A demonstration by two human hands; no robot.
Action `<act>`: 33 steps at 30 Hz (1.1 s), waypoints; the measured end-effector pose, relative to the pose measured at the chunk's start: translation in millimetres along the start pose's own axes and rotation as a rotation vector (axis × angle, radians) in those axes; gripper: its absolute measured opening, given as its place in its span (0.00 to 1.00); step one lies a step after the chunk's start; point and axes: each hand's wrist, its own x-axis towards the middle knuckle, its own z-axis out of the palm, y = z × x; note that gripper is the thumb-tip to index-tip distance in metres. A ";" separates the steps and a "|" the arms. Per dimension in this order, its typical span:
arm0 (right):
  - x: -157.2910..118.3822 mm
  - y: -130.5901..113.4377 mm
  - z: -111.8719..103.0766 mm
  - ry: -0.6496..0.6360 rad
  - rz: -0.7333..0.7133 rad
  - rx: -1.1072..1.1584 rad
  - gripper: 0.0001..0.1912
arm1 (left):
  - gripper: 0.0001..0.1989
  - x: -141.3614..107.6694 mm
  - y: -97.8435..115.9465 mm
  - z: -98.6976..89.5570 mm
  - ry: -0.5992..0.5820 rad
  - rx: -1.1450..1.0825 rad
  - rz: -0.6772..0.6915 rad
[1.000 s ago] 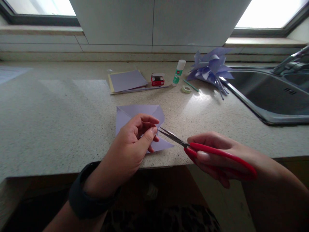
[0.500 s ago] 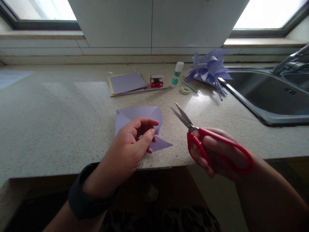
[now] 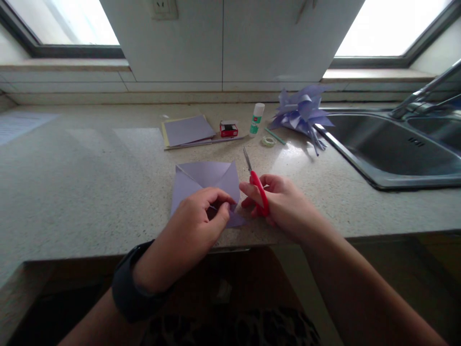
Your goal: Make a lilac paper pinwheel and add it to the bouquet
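Note:
A purple sheet of paper (image 3: 212, 172) with crease lines lies on the counter near its front edge. My left hand (image 3: 200, 218) rests over its lower part, thumb and forefinger pinched at the paper's right side; the exact grip is partly hidden. A pointed purple piece (image 3: 235, 221) shows just under those fingertips; whether it is joined to the sheet I cannot tell. In my right hand (image 3: 279, 202) is a pair of red-handled scissors (image 3: 260, 194), blades together and pointing away from me. That hand's fingertips are close to the paper's right edge.
Behind the sheet lie a stack of purple and yellowish paper (image 3: 189, 130), a small red box (image 3: 228, 129), an upright glue stick (image 3: 256, 118), a tape roll (image 3: 268, 141) and a thin green stick (image 3: 275, 136). A purple paper bouquet (image 3: 302, 110) lies beside the sink (image 3: 382, 149).
My right hand has moved left to the paper, and the scissors' blades have closed and turned more upright. My left fingers have closed nearer the paper. The view has shifted slightly.

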 end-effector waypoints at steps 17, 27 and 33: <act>2.4 10.1 -3.0 0.058 -0.153 -0.032 0.11 | 0.07 -12.9 18.1 -6.2 -0.126 0.164 0.140; 1.5 13.6 -2.2 0.018 -0.179 0.076 0.12 | 0.16 -20.8 18.3 8.2 0.129 0.268 0.215; 2.1 13.7 -2.2 0.030 -0.171 0.092 0.13 | 0.04 -20.7 18.3 15.7 0.211 0.259 0.255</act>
